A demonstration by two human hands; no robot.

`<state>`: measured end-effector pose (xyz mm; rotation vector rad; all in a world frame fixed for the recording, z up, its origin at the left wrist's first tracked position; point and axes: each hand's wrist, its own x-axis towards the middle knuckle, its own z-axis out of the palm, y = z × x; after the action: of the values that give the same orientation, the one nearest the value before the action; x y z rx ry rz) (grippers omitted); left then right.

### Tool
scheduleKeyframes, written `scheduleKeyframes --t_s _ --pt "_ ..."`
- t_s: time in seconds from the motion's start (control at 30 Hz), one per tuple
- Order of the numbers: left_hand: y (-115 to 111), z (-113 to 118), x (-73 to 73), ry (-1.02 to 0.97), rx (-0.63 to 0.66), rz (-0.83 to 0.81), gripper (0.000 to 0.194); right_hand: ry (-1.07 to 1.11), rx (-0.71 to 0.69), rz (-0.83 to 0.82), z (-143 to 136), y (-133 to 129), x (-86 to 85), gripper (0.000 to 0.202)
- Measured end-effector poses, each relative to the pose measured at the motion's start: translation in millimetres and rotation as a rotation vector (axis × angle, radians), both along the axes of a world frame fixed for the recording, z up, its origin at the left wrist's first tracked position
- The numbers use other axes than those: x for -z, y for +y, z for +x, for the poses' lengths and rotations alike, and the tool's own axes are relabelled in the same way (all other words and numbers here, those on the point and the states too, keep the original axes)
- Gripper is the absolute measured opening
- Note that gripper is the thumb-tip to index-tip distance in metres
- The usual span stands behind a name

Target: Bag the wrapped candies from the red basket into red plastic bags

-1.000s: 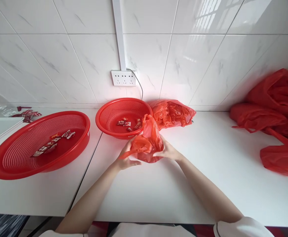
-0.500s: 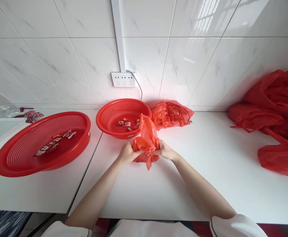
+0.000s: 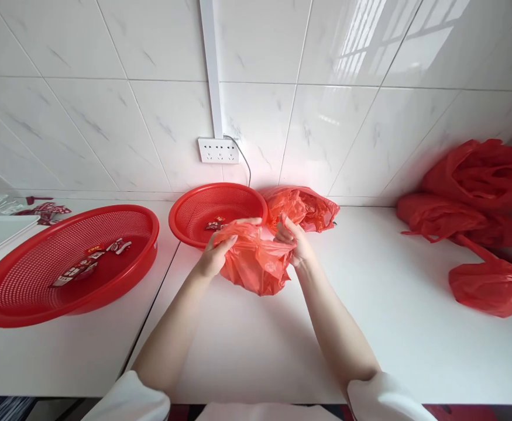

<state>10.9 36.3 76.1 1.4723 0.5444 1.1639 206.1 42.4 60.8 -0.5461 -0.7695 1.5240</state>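
Note:
Between my two hands is a thin red plastic bag (image 3: 258, 266), its top spread apart and its lower part bulging over the white table. My left hand (image 3: 215, 252) grips the bag's left edge, thumb on top. My right hand (image 3: 294, 241) pinches the right edge with its fingers curled. Just behind the bag sits a small red plastic basket (image 3: 185, 225) with a few small printed packets (image 3: 214, 224) inside, partly hidden by the bag and my left hand. A larger bag (image 3: 302, 207) of crumpled red plastic lies beside that basket, against the wall.
At left, a bigger red basket (image 3: 137, 280) holds several printed packets (image 3: 89, 260). Red bundles (image 3: 470, 175) are heaped at the far right, with a knotted red bag (image 3: 490, 286) in front. A socket strip (image 3: 218, 151) with a cable is on the tiled wall. A white tray (image 3: 1, 234) is far left.
The bag, bunched upright before, is now spread wider and lower. My hands have moved up and apart along its rim. The view has shifted slightly.

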Motion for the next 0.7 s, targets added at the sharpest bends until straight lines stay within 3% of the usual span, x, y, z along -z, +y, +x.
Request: scheduleKeyframes --t_s 0.1,0.2,0.27,0.33,0.37,0.53,0.7 --pt "0 6 16.4 -0.173 0.185 -0.387 0.04 -0.097 -0.012 0.081 -5 -1 7.9 0.032" --pt "7 14 26.7 -0.264 0.195 -0.712 0.038 -0.409 -0.02 0.232 -4 -7 9.2 0.028" --pt "12 19 30.6 -0.247 0.151 -0.845 0.037 -0.663 -0.161 0.371 -1 -12 4.6 0.024" --pt "15 22 33.2 -0.164 0.134 -0.858 0.038 -0.874 -0.28 0.503 2 -19 -2.2 0.026" --pt "14 24 34.1 -0.11 0.155 -0.82 0.037 -0.954 -0.271 0.571 3 -21 -5.6 0.027" --pt "1 23 31.4 0.162 0.435 -0.621 0.019 -1.188 0.0 0.944 2 -28 -18.1 0.031" --pt "-2 15 21.5 0.163 0.665 -0.551 0.009 -1.641 0.074 0.916 -1 -28 -13.8 0.044"
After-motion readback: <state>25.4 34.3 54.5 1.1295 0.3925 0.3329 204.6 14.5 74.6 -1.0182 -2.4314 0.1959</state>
